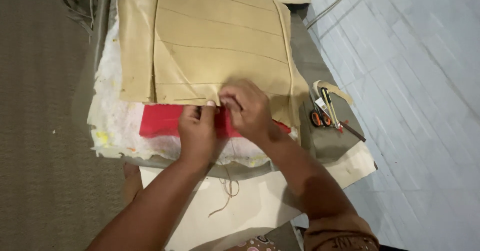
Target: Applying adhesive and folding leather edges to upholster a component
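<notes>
Smooth tan leatherette cover [210, 41], rough foam [112, 121]

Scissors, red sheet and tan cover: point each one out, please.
scissors [316, 118], head view, on the orange handles.
red sheet [160, 122], head view, on its bare left part.
tan cover [220, 36], head view, on the stitched middle panel.

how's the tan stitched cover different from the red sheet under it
The tan cover is large, seamed in lines and lies on top; the red sheet is plain, smaller in view and mostly hidden beneath it. The left hand and right hand pinch the tan cover's edge over the red sheet. Both lie flat on the white padding.
</notes>
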